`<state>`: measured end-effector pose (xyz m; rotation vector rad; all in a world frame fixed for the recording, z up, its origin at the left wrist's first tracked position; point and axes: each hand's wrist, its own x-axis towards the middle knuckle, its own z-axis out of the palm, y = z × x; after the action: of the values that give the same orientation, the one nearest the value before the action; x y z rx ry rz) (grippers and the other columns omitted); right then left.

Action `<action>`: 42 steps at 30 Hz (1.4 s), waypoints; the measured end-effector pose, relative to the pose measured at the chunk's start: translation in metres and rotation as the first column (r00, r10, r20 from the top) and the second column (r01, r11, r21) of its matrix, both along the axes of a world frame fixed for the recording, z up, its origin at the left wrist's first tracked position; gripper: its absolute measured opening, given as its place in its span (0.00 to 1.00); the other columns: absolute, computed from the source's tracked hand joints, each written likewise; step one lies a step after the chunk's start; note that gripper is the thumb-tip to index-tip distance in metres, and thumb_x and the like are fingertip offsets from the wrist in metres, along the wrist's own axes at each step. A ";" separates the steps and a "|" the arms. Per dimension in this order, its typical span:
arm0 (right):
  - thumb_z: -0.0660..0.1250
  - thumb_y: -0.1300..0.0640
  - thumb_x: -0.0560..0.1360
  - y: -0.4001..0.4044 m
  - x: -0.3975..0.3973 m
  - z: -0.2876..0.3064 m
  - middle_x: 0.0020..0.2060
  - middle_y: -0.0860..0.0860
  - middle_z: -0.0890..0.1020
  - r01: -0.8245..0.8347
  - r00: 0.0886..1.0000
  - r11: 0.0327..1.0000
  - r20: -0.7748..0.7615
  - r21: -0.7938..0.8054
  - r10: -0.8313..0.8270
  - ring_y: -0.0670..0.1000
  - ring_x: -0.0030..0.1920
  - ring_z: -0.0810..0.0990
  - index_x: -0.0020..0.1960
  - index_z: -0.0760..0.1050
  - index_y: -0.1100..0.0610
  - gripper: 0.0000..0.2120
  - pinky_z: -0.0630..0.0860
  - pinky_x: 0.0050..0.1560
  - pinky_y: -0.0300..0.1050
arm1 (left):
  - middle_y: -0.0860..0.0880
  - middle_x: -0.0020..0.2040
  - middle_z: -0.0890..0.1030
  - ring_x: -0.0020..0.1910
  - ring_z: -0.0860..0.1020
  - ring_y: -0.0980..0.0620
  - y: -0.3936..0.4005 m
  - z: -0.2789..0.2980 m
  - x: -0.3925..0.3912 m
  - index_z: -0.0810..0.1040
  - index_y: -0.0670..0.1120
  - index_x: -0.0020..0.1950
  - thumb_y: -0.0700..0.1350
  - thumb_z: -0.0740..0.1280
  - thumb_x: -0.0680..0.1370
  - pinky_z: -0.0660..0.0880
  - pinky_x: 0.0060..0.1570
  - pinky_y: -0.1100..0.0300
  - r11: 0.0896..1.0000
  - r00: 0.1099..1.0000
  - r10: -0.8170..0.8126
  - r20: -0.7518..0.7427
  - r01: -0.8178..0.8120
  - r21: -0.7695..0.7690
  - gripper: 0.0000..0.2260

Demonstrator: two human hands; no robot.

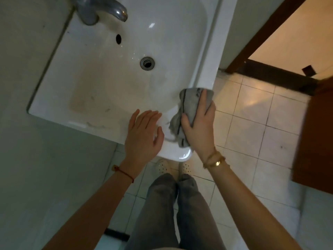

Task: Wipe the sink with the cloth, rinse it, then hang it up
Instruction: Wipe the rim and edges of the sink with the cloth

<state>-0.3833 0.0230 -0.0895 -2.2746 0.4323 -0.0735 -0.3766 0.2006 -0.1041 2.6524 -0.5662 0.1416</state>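
Pale floor tiles [252,134] are seen below. On the sink [100,83] front rim, the left hand [144,134] is laid flat, fingers relaxed; beside it, the grey cloth [189,112] is gripped by the right hand [200,127]. Farther: drain [147,63], faucet [102,9].

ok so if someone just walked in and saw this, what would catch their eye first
Probably the right hand gripping a grey cloth against the near right rim of the white sink. The left hand rests flat on the front rim beside it. After that, the metal tap at the top and the open drain in the middle of the basin.
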 end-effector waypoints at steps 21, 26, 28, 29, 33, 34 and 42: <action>0.64 0.50 0.76 -0.004 -0.002 -0.004 0.75 0.64 0.48 -0.088 0.995 0.994 -0.049 -0.056 0.086 0.63 0.75 0.54 0.79 0.43 0.55 0.41 0.57 0.74 0.54 | 0.46 0.62 0.81 0.64 0.78 0.47 -0.003 -0.001 0.001 0.79 0.41 0.63 0.44 0.62 0.78 0.62 0.75 0.45 0.998 0.999 0.047 -0.006 -0.047 0.032 0.16; 0.59 0.46 0.78 -0.058 0.116 -0.006 0.75 0.69 0.50 -0.073 0.994 0.939 -0.101 -0.336 0.041 0.67 0.74 0.55 0.79 0.48 0.58 0.36 0.54 0.74 0.55 | 0.46 0.62 0.81 0.64 0.77 0.46 -0.005 0.000 0.000 0.79 0.41 0.64 0.45 0.62 0.77 0.61 0.75 0.43 0.992 0.996 0.091 -0.002 -0.090 0.083 0.17; 0.56 0.45 0.79 -0.065 0.141 -0.005 0.75 0.69 0.51 -0.149 0.986 0.837 -0.143 -0.526 0.086 0.68 0.75 0.55 0.78 0.52 0.58 0.33 0.52 0.75 0.59 | 0.46 0.62 0.81 0.65 0.77 0.45 -0.006 0.002 0.001 0.79 0.41 0.63 0.46 0.62 0.77 0.59 0.76 0.41 0.988 0.993 0.118 0.008 -0.119 0.099 0.18; 0.54 0.44 0.79 -0.067 0.144 -0.008 0.76 0.68 0.52 -0.187 0.981 0.795 -0.146 -0.577 0.125 0.69 0.75 0.55 0.78 0.55 0.58 0.31 0.52 0.75 0.62 | 0.46 0.63 0.81 0.66 0.76 0.45 -0.007 0.003 0.002 0.79 0.41 0.63 0.46 0.62 0.77 0.58 0.76 0.40 0.986 0.991 0.132 0.014 -0.132 0.102 0.18; 0.44 0.46 0.82 -0.093 0.133 -0.008 0.74 0.61 0.64 -0.402 0.903 0.650 -0.163 -0.645 0.396 0.66 0.76 0.56 0.73 0.65 0.55 0.25 0.47 0.74 0.69 | 0.46 0.66 0.78 0.71 0.71 0.45 -0.016 0.010 -0.001 0.77 0.42 0.66 0.47 0.63 0.77 0.52 0.76 0.36 0.960 0.972 0.234 0.023 -0.235 0.151 0.19; 0.46 0.50 0.83 -0.103 0.128 -0.005 0.70 0.60 0.71 -0.454 0.845 0.601 -0.105 -0.657 0.524 0.66 0.75 0.59 0.71 0.67 0.57 0.22 0.48 0.73 0.70 | 0.46 0.67 0.77 0.72 0.70 0.44 -0.019 0.011 -0.005 0.77 0.43 0.66 0.47 0.63 0.78 0.52 0.76 0.36 0.942 0.954 0.299 0.029 -0.300 0.151 0.19; 0.56 0.49 0.81 -0.104 0.123 -0.003 0.63 0.57 0.78 -0.839 0.272 0.191 -0.088 -0.510 0.958 0.61 0.67 0.72 0.63 0.75 0.57 0.18 0.61 0.72 0.61 | 0.39 0.76 0.63 0.75 0.61 0.38 -0.081 0.008 -0.034 0.63 0.39 0.75 0.45 0.61 0.81 0.58 0.74 0.39 0.415 0.426 0.904 -0.027 -0.892 -0.177 0.24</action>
<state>-0.2603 -0.0814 -0.0925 -2.5482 -1.3302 0.1761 -0.4104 0.1196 -0.0961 2.4654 0.9269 0.5718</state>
